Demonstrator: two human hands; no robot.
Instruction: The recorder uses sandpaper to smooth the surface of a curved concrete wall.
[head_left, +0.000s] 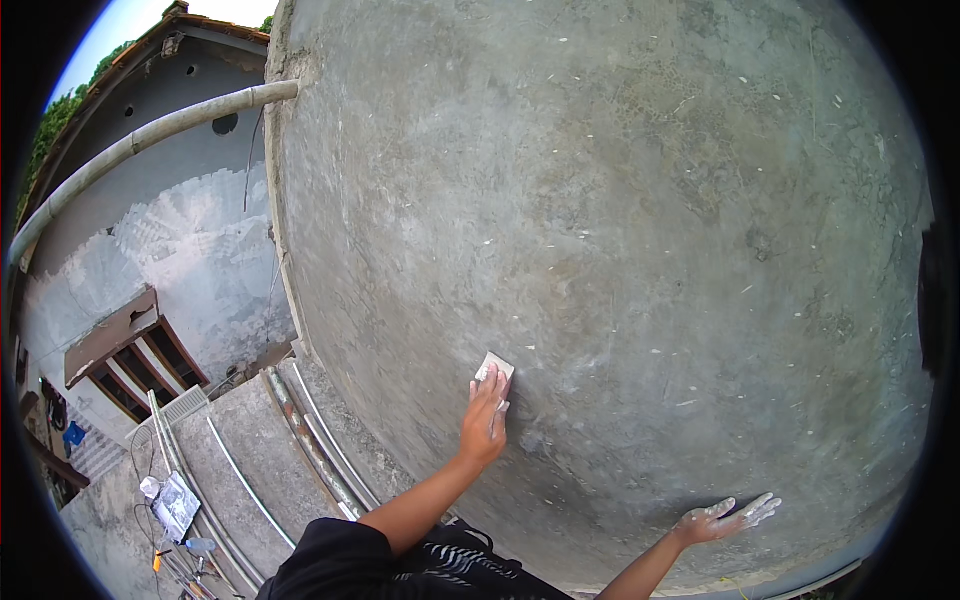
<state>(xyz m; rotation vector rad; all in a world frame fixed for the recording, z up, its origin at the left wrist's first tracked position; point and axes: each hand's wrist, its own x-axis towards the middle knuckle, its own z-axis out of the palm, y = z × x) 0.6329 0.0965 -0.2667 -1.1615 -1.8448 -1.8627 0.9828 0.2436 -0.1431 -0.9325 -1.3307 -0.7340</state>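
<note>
My left hand (486, 424) presses a small pale rectangular pad (495, 367), which looks like folded sandpaper, against a grey cement-plastered wall (585, 225). Its fingers lie over the pad, with the upper corner showing past the fingertips. Lower and to the right, my right hand (727, 519) rests at the wall with nothing in it. The fingers and thumb are spread and coated in white powder or paste. Pale flecks, scratches and fine cracks mark the plaster around both hands.
Metal pipes (311, 442) lie along the concrete ledge (247, 457) at left. A white-smeared tray (176, 506), a plastic bottle (199, 545) and an orange-handled tool (157, 560) sit lower left. A bamboo pole (172, 127) meets the wall's edge. Beyond stands a house with a barred window (142, 364).
</note>
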